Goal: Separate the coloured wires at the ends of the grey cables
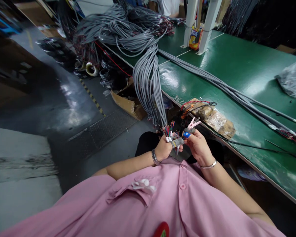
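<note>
Close in front of my pink shirt, my left hand [164, 148] is closed around the ends of several grey cables, whose thin coloured wires [168, 131] fan out above the fingers. Grey wrap covers a fingertip. My right hand [196, 144] meets it from the right, its fingers pinched on fine orange wires [179, 135]. Blue tape is on its thumb and grey wrap on a finger. A pink clip-like tool [193, 123] shows just above that hand; whether the fingers touch it is unclear. A thick bundle of grey cables [149, 79] hangs over the table edge above my hands.
On the green table [227, 62] lie long grey cables [212, 80], a tape-wrapped wooden block [212, 120], a snack packet [195, 38] by white posts and a plastic bag [293, 79]. An open cardboard box [128, 100] stands on the floor. A person's white sleeve [170, 7] shows behind.
</note>
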### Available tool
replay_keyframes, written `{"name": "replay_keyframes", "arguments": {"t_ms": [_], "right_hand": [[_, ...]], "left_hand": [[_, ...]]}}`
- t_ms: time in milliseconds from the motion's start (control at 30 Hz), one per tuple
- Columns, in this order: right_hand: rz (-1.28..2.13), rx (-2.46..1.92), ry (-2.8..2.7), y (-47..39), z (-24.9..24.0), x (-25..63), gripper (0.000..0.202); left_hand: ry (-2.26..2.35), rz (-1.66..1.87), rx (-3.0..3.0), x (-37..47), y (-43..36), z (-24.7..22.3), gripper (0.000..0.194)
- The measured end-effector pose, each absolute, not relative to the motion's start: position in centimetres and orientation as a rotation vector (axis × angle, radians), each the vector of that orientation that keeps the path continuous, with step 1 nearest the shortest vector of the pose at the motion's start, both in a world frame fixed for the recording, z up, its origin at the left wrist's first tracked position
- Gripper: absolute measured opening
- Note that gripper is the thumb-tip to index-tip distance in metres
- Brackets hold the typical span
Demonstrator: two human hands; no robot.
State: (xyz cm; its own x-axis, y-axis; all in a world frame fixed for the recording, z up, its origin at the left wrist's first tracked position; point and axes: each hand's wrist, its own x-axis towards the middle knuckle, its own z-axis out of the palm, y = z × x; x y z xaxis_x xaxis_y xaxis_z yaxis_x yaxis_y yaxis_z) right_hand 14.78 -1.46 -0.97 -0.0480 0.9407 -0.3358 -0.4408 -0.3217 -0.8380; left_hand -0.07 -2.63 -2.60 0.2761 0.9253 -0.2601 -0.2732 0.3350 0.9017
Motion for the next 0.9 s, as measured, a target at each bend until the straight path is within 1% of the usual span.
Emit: {"name": "replay_keyframes", "arguments": {"t_ms": [100,167,333,433,533,700,900], "right_hand": [[1.791,-1.045,-0.598,-1.4,-0.6,14.8,0.024],[1.852,-0.998,-0.591,-1.2,-0.6,15.0,0.025],[1.819,-0.994,-0.512,-1.3,-1.4,15.7,0.026],[1.832,-0.959,-0.556,-2.0,-1.9,15.7,0.033],[1.768,-0.961,-0.697,-2.7,-1.8,15.3,0.035],[1.492,-1.080,-0.847,-2.8,-1.2,14.6,0.027],[1.463,-1.134,-0.858,-2.5,-1.7,14.9,0.027]], "left_hand": [[0.896,0.919,0.928,-0.2,-2.8,-2.5,0.036],[0.887,0.904,0.953,-0.3,-2.8,-2.4,0.036],[0.912,0.955,0.902,-0.4,-2.6,-2.4,0.036],[0.927,0.967,0.883,-0.3,-2.5,-2.6,0.036],[0.961,0.947,0.890,-0.1,-2.5,-2.8,0.036],[0.989,0.927,0.946,0.0,-2.6,-2.8,0.035],[1.004,0.898,0.968,0.0,-2.8,-2.4,0.035]]}}
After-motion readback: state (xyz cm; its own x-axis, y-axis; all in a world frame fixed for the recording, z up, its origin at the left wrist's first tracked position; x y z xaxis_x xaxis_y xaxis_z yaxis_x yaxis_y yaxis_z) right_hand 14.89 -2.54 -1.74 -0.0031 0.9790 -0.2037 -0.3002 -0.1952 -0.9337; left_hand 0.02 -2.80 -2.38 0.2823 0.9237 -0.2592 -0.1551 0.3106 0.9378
